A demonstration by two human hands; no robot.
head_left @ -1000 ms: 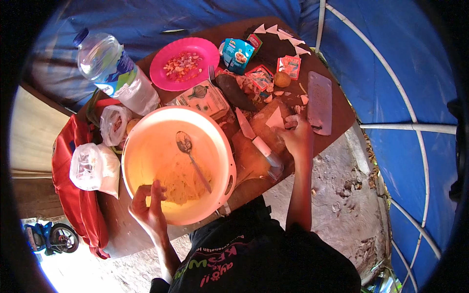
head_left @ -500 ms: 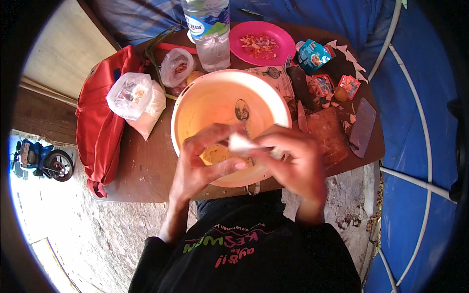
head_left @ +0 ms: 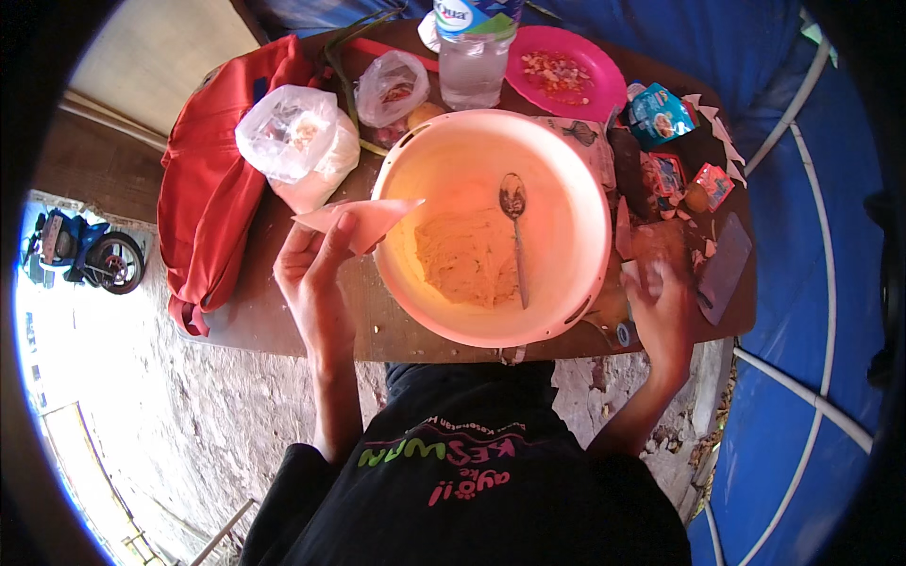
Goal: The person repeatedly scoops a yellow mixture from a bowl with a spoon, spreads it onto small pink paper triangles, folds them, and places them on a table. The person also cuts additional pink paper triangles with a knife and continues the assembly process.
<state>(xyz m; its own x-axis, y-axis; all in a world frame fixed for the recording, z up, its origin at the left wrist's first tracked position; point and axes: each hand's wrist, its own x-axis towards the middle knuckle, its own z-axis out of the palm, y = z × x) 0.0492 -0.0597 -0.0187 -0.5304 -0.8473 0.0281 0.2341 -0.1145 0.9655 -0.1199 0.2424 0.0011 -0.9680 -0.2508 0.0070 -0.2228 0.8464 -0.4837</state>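
My left hand (head_left: 319, 274) pinches a pale, flat packet (head_left: 366, 224) with a pointed corner, held up just left of the white plastic basin (head_left: 578, 170). A pale yellowish batter or dough (head_left: 467, 259) covers part of the basin's bottom. A metal spoon (head_left: 518, 236) lies in it, its bowl end toward the far side. Over the near end of the wooden board (head_left: 661, 243), right of the basin, is my right hand (head_left: 662, 302). Its fingers are bent and blurred, and a small pale bit shows at the thumb tip.
A knife (head_left: 623, 229), a cleaver-like blade (head_left: 727, 264) and several sachets (head_left: 661, 113) lie at the right. Behind the basin stand a water bottle (head_left: 472, 71) and a pink plate (head_left: 609, 80) of chopped pieces. A bag of white powder (head_left: 311, 165) and red cloth (head_left: 212, 189) lie left.
My hands have parted from above the basin. The left went leftward with the pale packet, the right rightward to the board. The basin's inside and spoon show more fully, and the whole view has shifted.
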